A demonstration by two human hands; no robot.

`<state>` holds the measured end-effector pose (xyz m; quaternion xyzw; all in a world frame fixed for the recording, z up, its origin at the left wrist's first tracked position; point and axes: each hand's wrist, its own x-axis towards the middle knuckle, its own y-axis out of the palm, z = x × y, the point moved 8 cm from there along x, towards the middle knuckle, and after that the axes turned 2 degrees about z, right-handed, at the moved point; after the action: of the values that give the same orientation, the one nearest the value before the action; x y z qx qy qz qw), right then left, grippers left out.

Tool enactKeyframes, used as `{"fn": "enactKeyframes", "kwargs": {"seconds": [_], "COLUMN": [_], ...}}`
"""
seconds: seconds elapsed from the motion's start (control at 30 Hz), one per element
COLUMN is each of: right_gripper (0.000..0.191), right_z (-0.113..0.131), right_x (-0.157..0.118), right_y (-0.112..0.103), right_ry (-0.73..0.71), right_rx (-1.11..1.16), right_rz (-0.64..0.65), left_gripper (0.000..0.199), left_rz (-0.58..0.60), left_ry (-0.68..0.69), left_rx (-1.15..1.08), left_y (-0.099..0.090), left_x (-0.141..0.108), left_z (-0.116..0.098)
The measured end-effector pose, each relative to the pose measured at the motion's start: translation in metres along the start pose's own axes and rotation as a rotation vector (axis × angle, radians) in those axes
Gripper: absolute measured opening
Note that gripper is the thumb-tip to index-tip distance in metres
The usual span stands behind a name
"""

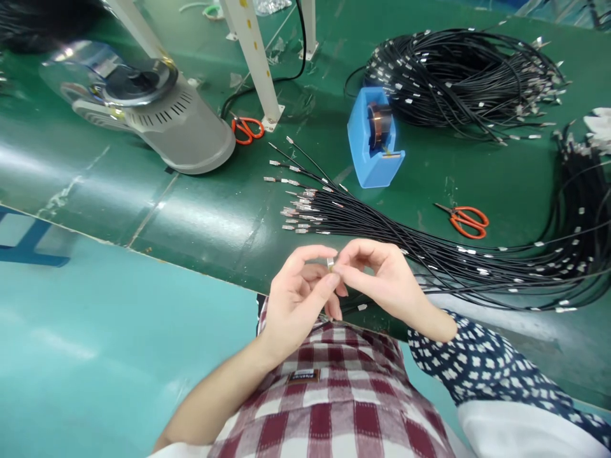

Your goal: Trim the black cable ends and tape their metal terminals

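- The left hand [298, 296] and right hand [384, 277] are pinching a silvery piece [330, 262] between their fingertips, at the table's [229, 219] near edge.
- Black cables [372, 219] are lying just beyond the hands.
- A blue dispenser [371, 168] is standing past the cables, scissors [468, 222] lying to its right.

A green bench [487, 172] is carrying a cable bundle [401, 235] near the front. Behind this, a coil [429, 95] is lying beside a dispenser [367, 159]; scissors [456, 212] are resting between bundle and coil. Left, a machine [186, 127] is standing beside other scissors [249, 131] and a white post [255, 60].
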<state>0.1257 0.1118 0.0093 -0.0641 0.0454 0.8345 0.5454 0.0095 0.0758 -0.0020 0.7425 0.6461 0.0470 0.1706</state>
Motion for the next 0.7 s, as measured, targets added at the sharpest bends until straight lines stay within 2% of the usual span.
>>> {"fn": "enactKeyframes", "kwargs": {"seconds": [0.2,0.4,0.57,0.7], "right_gripper": [0.022,0.024,0.017,0.013], "right_z": [-0.003,-0.005,0.000,0.002], "right_x": [0.003,0.006,0.004,0.002], "right_y": [0.003,0.000,-0.006,-0.008], "right_ry": [0.030,0.065,0.015,-0.046], "right_rx": [0.025,0.085,-0.010,-0.122], "right_rz": [0.073,0.112,0.040,-0.033], "left_gripper": [0.011,0.015,0.014,0.010], "left_rz": [-0.008,-0.018,-0.030,-0.115], "left_ry": [0.067,0.128,0.113,0.088], "left_rx": [-0.001,0.013,-0.017,-0.016], "left_y": [-0.002,-0.007,-0.010,-0.016], "left_x": [0.004,0.003,0.005,0.007], "left_z": [0.001,0.003,0.005,0.010]}}
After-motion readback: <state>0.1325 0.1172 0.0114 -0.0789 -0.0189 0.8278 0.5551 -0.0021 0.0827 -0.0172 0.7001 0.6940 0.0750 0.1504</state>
